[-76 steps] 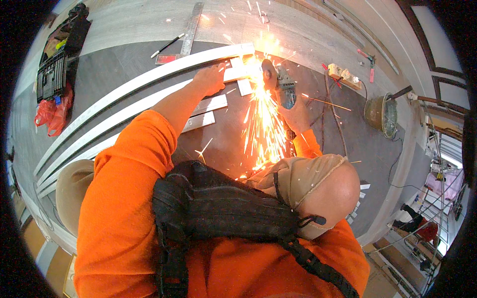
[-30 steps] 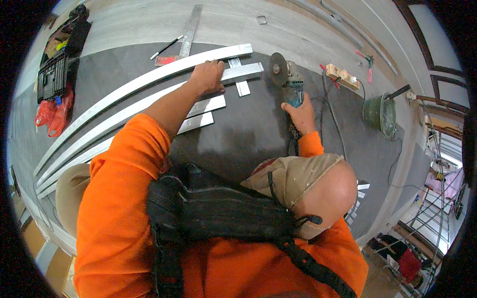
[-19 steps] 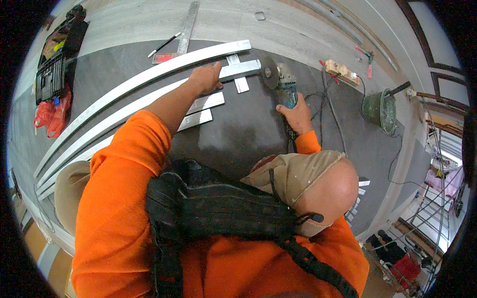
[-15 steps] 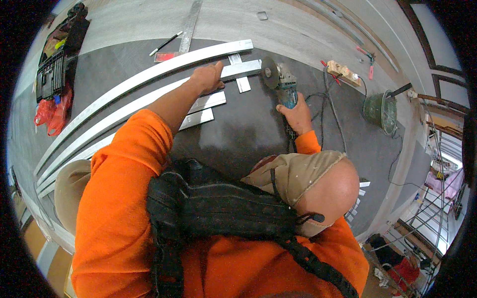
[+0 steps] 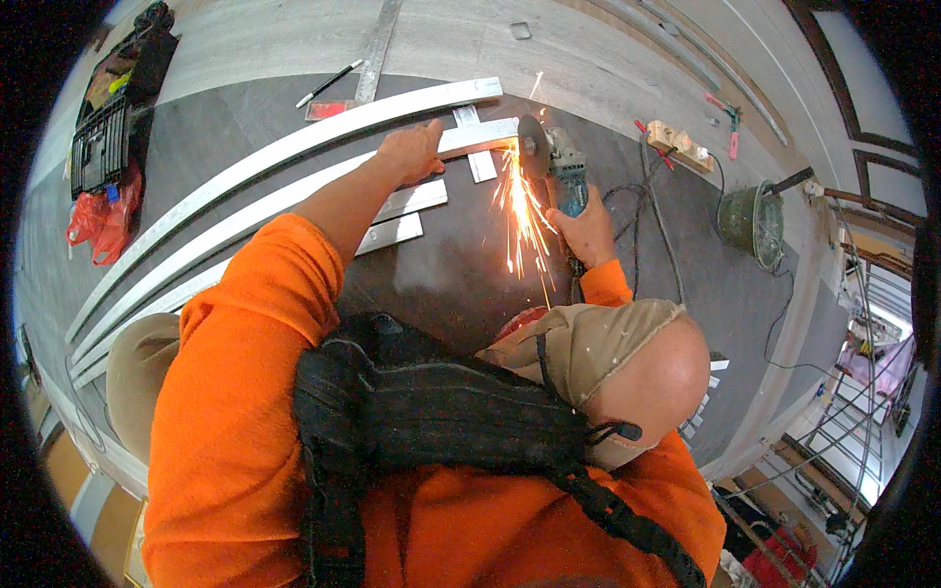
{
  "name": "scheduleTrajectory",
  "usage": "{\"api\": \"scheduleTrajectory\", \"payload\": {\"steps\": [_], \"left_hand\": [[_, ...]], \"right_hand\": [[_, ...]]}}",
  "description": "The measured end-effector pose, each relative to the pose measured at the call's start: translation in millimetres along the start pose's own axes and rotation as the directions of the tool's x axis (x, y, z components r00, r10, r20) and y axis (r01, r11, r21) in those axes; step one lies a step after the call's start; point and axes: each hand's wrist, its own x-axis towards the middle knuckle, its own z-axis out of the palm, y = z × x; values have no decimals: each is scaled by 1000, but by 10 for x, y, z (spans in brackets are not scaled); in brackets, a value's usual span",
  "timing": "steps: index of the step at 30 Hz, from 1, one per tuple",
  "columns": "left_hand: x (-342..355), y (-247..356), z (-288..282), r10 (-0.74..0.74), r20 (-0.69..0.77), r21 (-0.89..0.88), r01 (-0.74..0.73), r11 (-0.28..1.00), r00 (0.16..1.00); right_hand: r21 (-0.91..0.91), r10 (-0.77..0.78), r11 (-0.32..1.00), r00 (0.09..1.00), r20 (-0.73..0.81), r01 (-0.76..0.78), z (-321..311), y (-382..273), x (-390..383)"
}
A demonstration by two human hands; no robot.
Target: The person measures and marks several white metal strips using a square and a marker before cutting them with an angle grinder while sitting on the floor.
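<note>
My right hand [image 5: 588, 233] is wrapped round the blue and grey body of an angle grinder [image 5: 569, 178]. Its cutting disc [image 5: 533, 147] meets the end of a long silvery metal profile [image 5: 478, 135], and orange sparks spray down toward me. On that profile, a little left of the cut, my left hand [image 5: 412, 154] grips it with the fingers over its top. A short metal strip [image 5: 481, 167] lies crosswise beneath it. Beyond is another long profile [image 5: 392, 106]; nearer to me lie further metal profiles [image 5: 417, 200], side by side.
Past the profiles are a metal square with a red handle [image 5: 331, 111] and a black-and-white marker [image 5: 329, 83]. Right of the grinder lie black cables [image 5: 647, 201], a wooden power strip [image 5: 676, 145], red-handled pliers [image 5: 732, 127] and a green bucket [image 5: 750, 218]. A black toolbox [image 5: 98, 147] stands far left.
Sparks have appeared where the disc touches the profile. The grinder has shifted very slightly, while both hands keep their hold.
</note>
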Motion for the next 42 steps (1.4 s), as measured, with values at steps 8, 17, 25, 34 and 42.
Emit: {"api": "scheduleTrajectory", "payload": {"steps": [8,17,25,34,42], "left_hand": [[71,59,-1,-19,-11,-14,19,1000,1000],[5,107,-65,-65,20,-47,66,997,998],[90,-91,88,-20,-15,-45,19,999,1000],[265,-58,-714,49,258,12,-54,998,965],[242,-531,-996,-74,479,19,74,997,875]], "right_hand": [[-244,-228,953,954,-195,178,97,157,155],[-138,-52,989,997,-59,43,-22,-195,50],[-132,29,991,1000,-3,-29,16,-205,137],[89,17,996,993,-121,-6,86,192,193],[180,31,984,985,-172,1,-171,221,105]]}}
